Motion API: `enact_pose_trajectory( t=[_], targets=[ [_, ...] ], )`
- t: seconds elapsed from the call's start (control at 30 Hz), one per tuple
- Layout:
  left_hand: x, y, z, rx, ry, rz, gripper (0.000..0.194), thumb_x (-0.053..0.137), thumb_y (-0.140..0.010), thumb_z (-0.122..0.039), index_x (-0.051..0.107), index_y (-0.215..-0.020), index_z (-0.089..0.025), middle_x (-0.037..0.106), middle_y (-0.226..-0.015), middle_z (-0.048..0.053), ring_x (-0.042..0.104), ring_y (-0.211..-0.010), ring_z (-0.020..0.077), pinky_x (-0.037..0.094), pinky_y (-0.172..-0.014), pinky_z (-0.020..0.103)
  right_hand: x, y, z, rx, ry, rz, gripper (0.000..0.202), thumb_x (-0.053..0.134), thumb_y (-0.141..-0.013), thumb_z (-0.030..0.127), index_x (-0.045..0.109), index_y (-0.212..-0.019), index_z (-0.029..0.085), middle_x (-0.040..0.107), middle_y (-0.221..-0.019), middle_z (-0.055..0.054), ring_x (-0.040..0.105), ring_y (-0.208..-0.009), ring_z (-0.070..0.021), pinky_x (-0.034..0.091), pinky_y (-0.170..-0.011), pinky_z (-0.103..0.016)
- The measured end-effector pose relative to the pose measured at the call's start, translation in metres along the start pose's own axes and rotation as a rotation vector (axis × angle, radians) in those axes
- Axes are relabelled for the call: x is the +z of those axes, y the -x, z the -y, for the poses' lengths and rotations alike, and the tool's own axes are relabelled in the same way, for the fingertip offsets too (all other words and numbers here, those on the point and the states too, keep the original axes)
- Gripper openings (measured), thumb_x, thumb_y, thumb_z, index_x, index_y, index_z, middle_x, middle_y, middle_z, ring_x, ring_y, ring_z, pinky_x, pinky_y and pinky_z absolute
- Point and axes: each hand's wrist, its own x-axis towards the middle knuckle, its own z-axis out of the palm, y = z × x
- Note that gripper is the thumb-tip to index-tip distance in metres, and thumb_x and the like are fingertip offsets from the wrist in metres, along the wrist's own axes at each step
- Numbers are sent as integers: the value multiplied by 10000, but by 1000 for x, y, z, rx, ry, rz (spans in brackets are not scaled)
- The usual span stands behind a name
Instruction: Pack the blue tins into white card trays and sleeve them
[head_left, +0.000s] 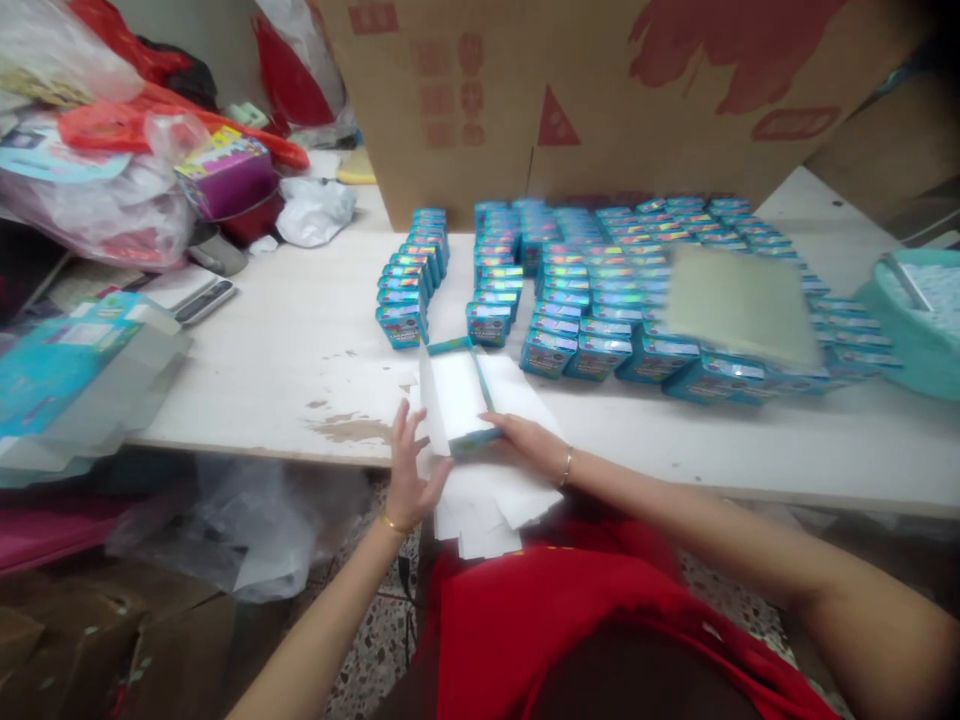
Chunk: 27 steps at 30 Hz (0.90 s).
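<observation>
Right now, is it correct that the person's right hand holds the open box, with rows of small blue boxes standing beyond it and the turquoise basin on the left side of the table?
Not quite: the head view shows the turquoise basin on the right side of the table, not the left.

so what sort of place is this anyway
Probably a packing workshop: rows of blue boxes stand on the worktable, what look like flat box blanks are stacked at its left end, and the right hand holds an open box.
</observation>
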Motion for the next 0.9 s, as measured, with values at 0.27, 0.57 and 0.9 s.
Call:
enact_pose_trajectory(
  t=[0.27,0.57,0.9],
  targets=[
    [40,3,-8,-463,72,-22,727,481,-888,-351,96,-1484,-192,228,-1525,101,263,-1386,222,221,-1141,393,1,-8,5,50,-195,0,653,471,-912,250,108,-1455,250,583,-1004,-57,562,-703,-144,505,-702,-320],
    [55,-11,-11,-595,-77,-222,672,520,-820,-230,280,-1443,-149,415,-1433,109,417,-1300,251,323,-1096,382,3,1,9,-52,-133,-144,279,459,-926,326,496,-1185,229,380,-1263,-130,559,-925,-181,500,-853,-382],
    [77,-6,-9,-426,-56,-261,738,349,-830,-58,38,-1485,-194,100,-1557,47,113,-1423,200,103,-1174,417,-8,2,33,-81,-24,-15,559,546,-859,270,302,-1358,200,239,-1419,-180,479,-1137,-245,472,-891,-390]
  ],
)
